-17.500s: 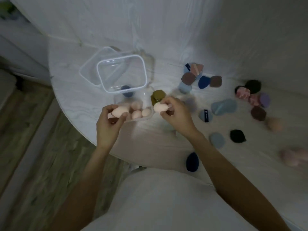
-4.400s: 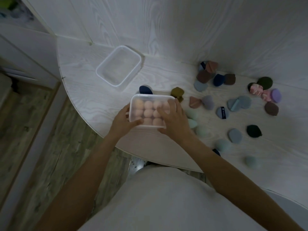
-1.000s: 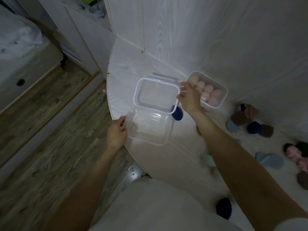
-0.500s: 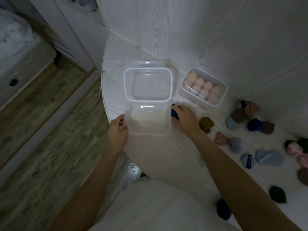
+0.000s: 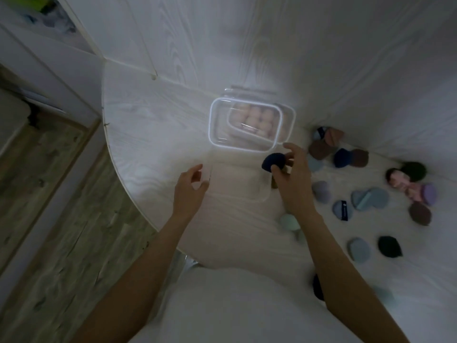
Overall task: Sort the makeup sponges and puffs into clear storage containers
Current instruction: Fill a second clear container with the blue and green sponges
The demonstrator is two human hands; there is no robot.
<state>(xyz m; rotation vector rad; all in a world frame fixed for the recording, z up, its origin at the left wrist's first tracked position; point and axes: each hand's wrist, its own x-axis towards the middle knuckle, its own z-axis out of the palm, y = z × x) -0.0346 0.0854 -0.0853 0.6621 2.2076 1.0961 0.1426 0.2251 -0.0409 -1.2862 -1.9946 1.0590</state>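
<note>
We pinch dark blue sponge [image 5: 274, 162] in right hand [image 5: 291, 184], just by empty box [image 5: 237, 181]. Left hand [image 5: 189, 189] open, touching box side. Sponge could miss box, box could slide off counter [image 5: 153, 134] edge. 2 boxes, 1 lid [image 5: 215, 125] leaning on full box [image 5: 286, 120]. About 20 puffs [image 5: 368, 198] loose, blurry.

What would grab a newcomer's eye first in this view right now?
Probably the right hand pinching a dark blue sponge at the right edge of the empty clear container near the table's front. Behind it, a clear lid leans over the closed box of peach sponges. Loose coloured puffs lie scattered on the right, while the left hand touches the container's left side.
</note>
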